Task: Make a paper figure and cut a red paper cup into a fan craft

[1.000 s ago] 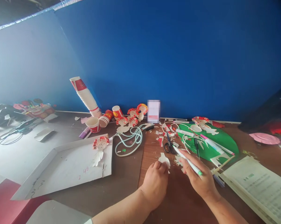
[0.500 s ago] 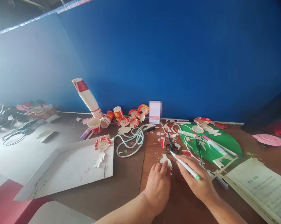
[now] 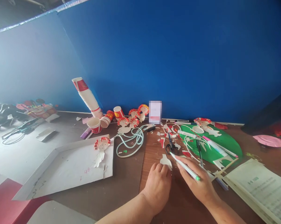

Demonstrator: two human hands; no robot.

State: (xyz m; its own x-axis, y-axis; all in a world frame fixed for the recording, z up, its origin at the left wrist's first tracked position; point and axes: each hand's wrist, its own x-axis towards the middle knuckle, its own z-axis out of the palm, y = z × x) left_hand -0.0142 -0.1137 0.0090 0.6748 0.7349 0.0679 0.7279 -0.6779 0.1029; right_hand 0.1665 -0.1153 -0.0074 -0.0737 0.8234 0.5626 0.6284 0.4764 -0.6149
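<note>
My left hand (image 3: 157, 185) rests on the brown table with its fingers curled at the near end of a white paper cutout (image 3: 165, 161); the part under the fingers is hidden. In my right hand (image 3: 199, 183) is a white marker pen (image 3: 186, 168) with a green end, its other end pointing up and left. Just beyond it lie black-handled scissors (image 3: 172, 148) among red and white paper scraps (image 3: 162, 142). A black pen (image 3: 199, 152) and a pink-capped marker (image 3: 219, 146) rest by the green round sheet (image 3: 233, 147).
To the left, a white box lid (image 3: 67, 168) bears a paper figure (image 3: 101, 149) with a red fringed head. Behind it are stacked paper cups (image 3: 89, 99), loose cups (image 3: 94, 124) and a coiled pale cord (image 3: 131, 146). An open book (image 3: 259, 183) lies right; a blue partition (image 3: 168, 62) stands behind.
The fingers of my left hand have drawn back and curled more, so more of the white cutout shows. My right hand and its marker have hardly moved.
</note>
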